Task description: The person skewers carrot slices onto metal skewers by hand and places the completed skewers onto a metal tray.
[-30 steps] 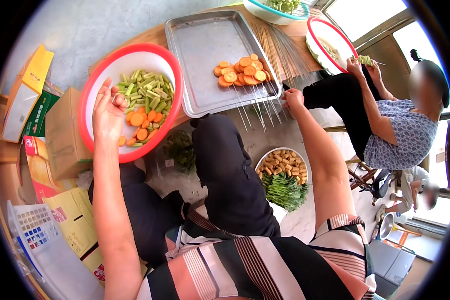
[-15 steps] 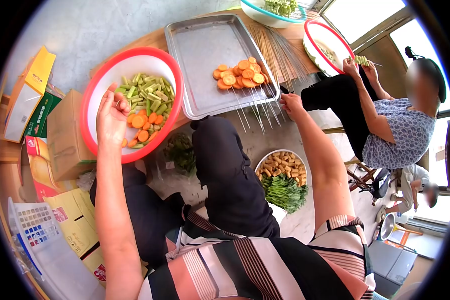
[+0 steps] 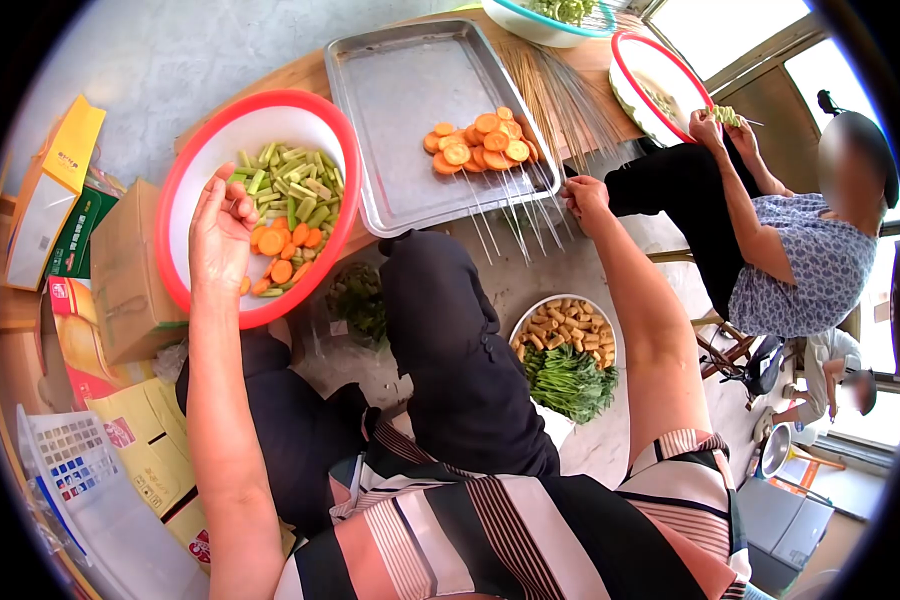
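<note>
My left hand [image 3: 220, 235] is over the left side of a red-rimmed bowl [image 3: 174, 190], palm up, fingers loosely curled and apart, with nothing visible in it. Cut green stems [image 3: 295, 180] and carrot slices [image 3: 273, 241] lie in the bowl. To its right, a metal tray [image 3: 410, 110] bears a heap of carrot slices on skewers [image 3: 485, 145], whose bare ends stick out over the near edge. Beside the tray's right corner is my right hand [image 3: 584, 197], its fingers pinched together; whatever they hold is too small to make out.
Loose skewers [image 3: 560, 95] lie right of the tray. A bowl of greens [image 3: 570, 385] and brown pieces stands below. Cartons [image 3: 130, 270] are at the left. At the right a seated person [image 3: 800, 250] holds a skewer over another red-rimmed bowl [image 3: 625, 60]; another person is farther back.
Both hands have stayed almost in place. My left hand's fingers have moved very slightly, and the whole view has shifted a little.
</note>
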Tool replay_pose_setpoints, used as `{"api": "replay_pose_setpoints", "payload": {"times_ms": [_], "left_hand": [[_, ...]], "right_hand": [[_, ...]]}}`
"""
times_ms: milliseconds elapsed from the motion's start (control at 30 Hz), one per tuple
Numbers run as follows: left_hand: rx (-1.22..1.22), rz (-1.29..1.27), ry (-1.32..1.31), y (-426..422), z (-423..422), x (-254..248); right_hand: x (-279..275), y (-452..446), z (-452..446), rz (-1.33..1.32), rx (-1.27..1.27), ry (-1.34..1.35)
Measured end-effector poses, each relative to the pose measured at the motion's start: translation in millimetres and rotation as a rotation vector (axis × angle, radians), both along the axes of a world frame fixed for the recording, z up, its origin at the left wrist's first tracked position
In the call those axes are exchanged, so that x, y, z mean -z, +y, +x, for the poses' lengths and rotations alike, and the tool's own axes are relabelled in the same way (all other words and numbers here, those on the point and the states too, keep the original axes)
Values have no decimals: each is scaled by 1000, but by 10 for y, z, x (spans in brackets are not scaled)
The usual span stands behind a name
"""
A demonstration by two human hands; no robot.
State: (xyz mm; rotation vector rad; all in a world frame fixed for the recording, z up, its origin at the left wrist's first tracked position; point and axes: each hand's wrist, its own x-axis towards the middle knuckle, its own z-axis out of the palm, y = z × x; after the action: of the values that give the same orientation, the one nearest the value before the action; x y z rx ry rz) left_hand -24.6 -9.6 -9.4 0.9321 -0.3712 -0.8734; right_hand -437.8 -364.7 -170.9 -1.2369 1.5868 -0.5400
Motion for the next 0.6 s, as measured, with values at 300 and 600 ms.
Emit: {"api": "replay_pose_setpoints", "payload": {"times_ms": [300, 600], "left_hand": [[-41, 28, 4, -12, -38, -20], [-100, -6, 42, 53, -36, -45]], "right_hand": [[-410, 145, 74, -54, -52, 30], [-1535, 1080, 308, 428, -161, -761]]}}
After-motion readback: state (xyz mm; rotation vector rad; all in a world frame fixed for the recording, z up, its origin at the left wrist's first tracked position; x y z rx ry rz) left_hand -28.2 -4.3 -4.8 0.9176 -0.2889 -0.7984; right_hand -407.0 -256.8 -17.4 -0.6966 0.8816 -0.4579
